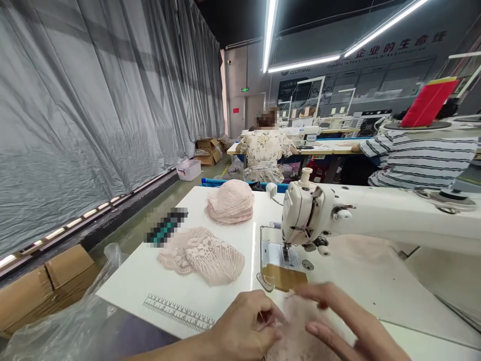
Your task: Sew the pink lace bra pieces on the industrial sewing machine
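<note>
My left hand (251, 321) pinches the edge of a pale pink cloth (302, 318), which lies between my hands; my right hand (351, 321) reaches over it, thumb and forefinger apart. I judge it best to keep that edge flat and not stretch such thin stuff. Just ahead, the sewing machine (361, 208) crowds my right hand's room. Beyond my left hand lie a lace piece (216, 255) and, farther off, a pink bundle (231, 200); ruler marks (176, 312) run toward my left wrist.
</note>
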`<state>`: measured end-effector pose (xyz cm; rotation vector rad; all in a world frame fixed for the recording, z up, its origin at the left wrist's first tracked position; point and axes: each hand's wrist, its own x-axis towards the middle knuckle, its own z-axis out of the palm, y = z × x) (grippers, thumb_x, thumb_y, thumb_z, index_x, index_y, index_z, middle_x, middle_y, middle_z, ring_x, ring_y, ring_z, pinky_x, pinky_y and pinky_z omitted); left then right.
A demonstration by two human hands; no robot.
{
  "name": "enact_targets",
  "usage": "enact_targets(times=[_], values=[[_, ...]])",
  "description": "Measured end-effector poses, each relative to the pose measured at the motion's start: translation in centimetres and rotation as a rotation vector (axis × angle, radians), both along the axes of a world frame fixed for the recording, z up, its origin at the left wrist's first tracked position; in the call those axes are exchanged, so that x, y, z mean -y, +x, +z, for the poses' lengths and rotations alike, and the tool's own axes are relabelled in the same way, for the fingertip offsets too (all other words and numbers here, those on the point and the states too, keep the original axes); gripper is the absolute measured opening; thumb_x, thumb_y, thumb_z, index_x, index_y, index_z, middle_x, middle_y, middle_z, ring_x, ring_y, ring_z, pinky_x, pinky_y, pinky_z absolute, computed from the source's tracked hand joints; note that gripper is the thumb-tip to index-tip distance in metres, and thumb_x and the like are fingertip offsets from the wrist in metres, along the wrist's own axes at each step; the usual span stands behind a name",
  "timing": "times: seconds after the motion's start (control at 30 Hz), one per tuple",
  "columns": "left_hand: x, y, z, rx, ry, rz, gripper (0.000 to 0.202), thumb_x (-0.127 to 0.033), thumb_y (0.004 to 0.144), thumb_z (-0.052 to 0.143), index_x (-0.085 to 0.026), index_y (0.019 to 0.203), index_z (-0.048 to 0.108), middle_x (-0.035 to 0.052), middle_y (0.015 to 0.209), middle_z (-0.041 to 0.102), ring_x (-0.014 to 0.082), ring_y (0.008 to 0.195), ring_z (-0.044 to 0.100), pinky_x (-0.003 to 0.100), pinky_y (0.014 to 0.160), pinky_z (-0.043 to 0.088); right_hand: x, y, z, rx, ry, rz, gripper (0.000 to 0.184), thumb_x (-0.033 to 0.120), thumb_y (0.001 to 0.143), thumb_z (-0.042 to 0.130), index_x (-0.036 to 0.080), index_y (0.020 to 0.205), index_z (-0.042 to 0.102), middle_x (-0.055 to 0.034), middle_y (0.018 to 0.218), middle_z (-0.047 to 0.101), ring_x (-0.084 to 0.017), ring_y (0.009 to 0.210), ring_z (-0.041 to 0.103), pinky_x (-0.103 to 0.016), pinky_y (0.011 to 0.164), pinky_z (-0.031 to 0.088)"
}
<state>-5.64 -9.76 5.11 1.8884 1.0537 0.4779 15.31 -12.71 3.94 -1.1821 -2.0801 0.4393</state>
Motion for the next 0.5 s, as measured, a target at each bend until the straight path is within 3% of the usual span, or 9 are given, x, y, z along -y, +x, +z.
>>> enact_targets(times=[0.03,0.07,0.1,0.17,0.2,0.27,0.37,0.5], values=[[0.6,-0.3,0.2,0.102,-0.052,0.001,0.014,-0.017,0.071,0.059,-0.013,0.082,0.067,0.0002,0.079,0.056,0.0125,0.073,0.052,0.022,0.067,0.039,-0.5,0.2,0.6,-0.062,-0.143,0.035,0.042,0.043,0.083,0.061,0.027,0.121,0.054,-0.007,0.118,0.06,-0.022,0.108,0.057,-0.028,0.09,0.045],[1.2,-0.6,0.3,0.189,-0.112,0.015,0.013,-0.017,0.07,0.059,-0.013,0.079,0.068,0.0003,0.078,0.056,0.0121,0.072,0.051,0.022,0.067,0.038,-0.9,0.1,1.0,-0.131,-0.331,0.106,0.054,0.045,0.076,0.069,0.026,0.124,0.053,-0.0076,0.124,0.056,-0.025,0.114,0.051,-0.031,0.095,0.041],[1.8,-0.9,0.4,0.25,-0.183,0.039,0.013,-0.018,0.07,0.059,-0.012,0.078,0.067,0.0002,0.076,0.055,0.0115,0.071,0.05,0.022,0.066,0.038,-1.2,-0.2,1.3,-0.182,-0.523,0.178,0.053,0.045,0.071,0.073,0.024,0.118,0.057,-0.0072,0.119,0.059,-0.026,0.109,0.054,-0.031,0.09,0.043],[2.9,-1.6,0.4,0.331,-0.339,0.094,0.016,-0.023,0.07,0.062,-0.011,0.078,0.066,-0.0011,0.068,0.053,0.0097,0.064,0.047,0.021,0.062,0.035,-1.2,-1.2,1.5,-0.226,-0.746,0.312,0.036,0.048,0.071,0.072,0.018,0.09,0.068,-0.0033,0.085,0.065,-0.02,0.079,0.06,-0.025,0.07,0.047],[3.4,-2.0,0.3,0.364,-0.417,0.12,0.02,-0.028,0.07,0.065,-0.01,0.078,0.065,-0.0018,0.064,0.052,0.0089,0.061,0.044,0.021,0.061,0.033,-0.9,-1.7,1.5,-0.238,-0.807,0.357,0.035,0.05,0.073,0.069,0.016,0.077,0.068,-0.0006,0.07,0.061,-0.016,0.066,0.056,-0.022,0.061,0.044],[4.4,-2.8,-0.1,0.411,-0.549,0.167,0.032,-0.038,0.067,0.07,-0.008,0.078,0.065,-0.0022,0.061,0.051,0.0076,0.059,0.043,0.021,0.06,0.032,0.1,-2.3,1.6,-0.271,-0.881,0.422,0.042,0.053,0.078,0.062,0.013,0.067,0.065,0.0013,0.06,0.054,-0.012,0.058,0.048,-0.021,0.056,0.039],[5.7,-3.5,-0.7,0.443,-0.654,0.206,0.046,-0.047,0.06,0.077,-0.008,0.081,0.066,-0.0028,0.06,0.053,0.0067,0.058,0.043,0.02,0.061,0.032,2.0,-2.3,1.5,-0.321,-0.972,0.474,0.042,0.054,0.081,0.059,0.013,0.079,0.067,-0.0006,0.07,0.056,-0.013,0.064,0.047,-0.022,0.06,0.037],[6.7,-3.5,-1.2,0.49,-0.7,0.166,0.048,-0.053,0.059,0.076,-0.009,0.076,0.068,-0.0019,0.061,0.055,0.0063,0.059,0.044,0.02,0.061,0.032,4.0,-1.8,1.0,-0.328,-0.997,0.383,0.041,0.056,0.082,0.056,0.016,0.082,0.066,-0.0003,0.073,0.055,-0.014,0.067,0.045,-0.024,0.062,0.037]])
